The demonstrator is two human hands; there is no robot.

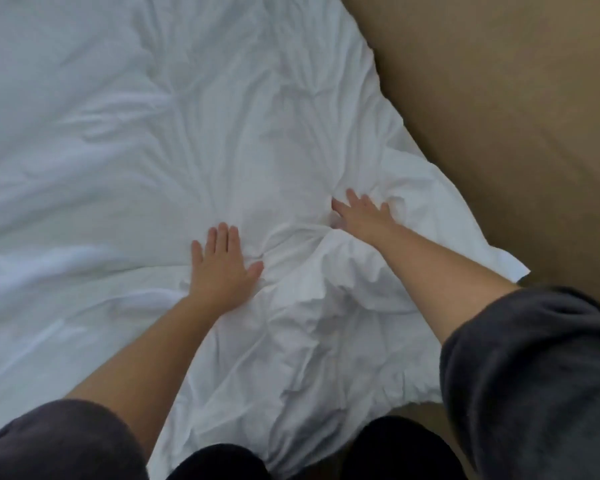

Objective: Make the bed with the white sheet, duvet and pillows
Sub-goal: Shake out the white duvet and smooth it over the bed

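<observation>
Tan floor [499, 98] — rumpled white duvet [118, 133]

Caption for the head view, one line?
Left hand and right hand press on the rumpled white duvet near its corner.

Duvet [153, 133] plain white, no pattern, bluish-grey shading in the creases. Floor [516, 98] plain tan-brown, unpatterned. Right sleeve [534, 375] dark charcoal grey, left sleeve [56, 441] dark grey-brown. Trousers [395, 445] plain black.
</observation>
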